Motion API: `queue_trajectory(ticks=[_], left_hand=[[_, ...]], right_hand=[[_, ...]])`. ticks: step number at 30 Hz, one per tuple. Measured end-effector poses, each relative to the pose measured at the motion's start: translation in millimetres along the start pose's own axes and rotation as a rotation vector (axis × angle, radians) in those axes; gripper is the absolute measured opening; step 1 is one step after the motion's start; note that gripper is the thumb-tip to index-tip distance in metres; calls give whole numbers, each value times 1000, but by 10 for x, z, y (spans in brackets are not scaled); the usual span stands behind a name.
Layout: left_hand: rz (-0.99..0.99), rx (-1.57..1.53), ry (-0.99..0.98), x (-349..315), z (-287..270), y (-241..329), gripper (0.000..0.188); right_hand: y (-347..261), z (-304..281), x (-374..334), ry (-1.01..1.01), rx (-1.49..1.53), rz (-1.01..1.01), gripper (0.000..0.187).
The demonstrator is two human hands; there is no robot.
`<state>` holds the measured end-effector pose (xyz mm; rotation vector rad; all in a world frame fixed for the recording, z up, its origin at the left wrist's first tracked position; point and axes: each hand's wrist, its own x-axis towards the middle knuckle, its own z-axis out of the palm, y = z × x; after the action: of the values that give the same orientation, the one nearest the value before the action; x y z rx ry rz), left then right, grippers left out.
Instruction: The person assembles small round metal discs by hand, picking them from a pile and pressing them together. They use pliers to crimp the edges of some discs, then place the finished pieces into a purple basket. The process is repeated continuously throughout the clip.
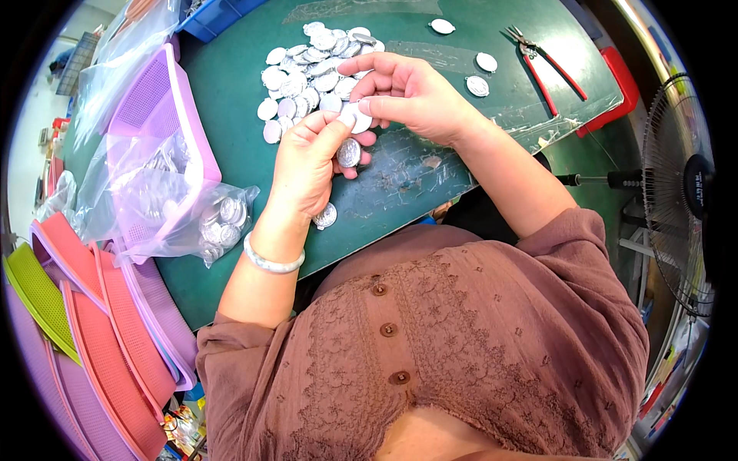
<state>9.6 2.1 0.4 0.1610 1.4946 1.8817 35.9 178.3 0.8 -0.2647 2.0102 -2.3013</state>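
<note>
My left hand [311,154] is closed around silver oval medallions. One plain pale medallion [358,119] is pinched at its thumb tip, and an embossed medallion [349,153] rests against its lower fingers. My right hand [411,96] reaches in from the right with curled fingers, its thumb tip on the edge of the plain medallion; what lies behind its fingers is hidden. Just beyond both hands spreads a loose heap of similar medallions [296,83]. A single medallion [325,216] lies beside my left wrist, near the table edge.
On the green table [415,196], red-handled pliers [544,69] lie at the far right, near several loose medallions [477,86]. A purple basket [165,100] and a clear bag of medallions [223,223] stand at left. Stacked colored baskets [115,338] are lower left; a fan [676,192] stands right.
</note>
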Motion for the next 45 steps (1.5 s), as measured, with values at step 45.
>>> queue_trajectory(ticks=[45], left_hand=[[79, -95, -43, 22, -18, -18, 27]], right_hand=[[61, 1, -14, -9, -83, -196, 44]])
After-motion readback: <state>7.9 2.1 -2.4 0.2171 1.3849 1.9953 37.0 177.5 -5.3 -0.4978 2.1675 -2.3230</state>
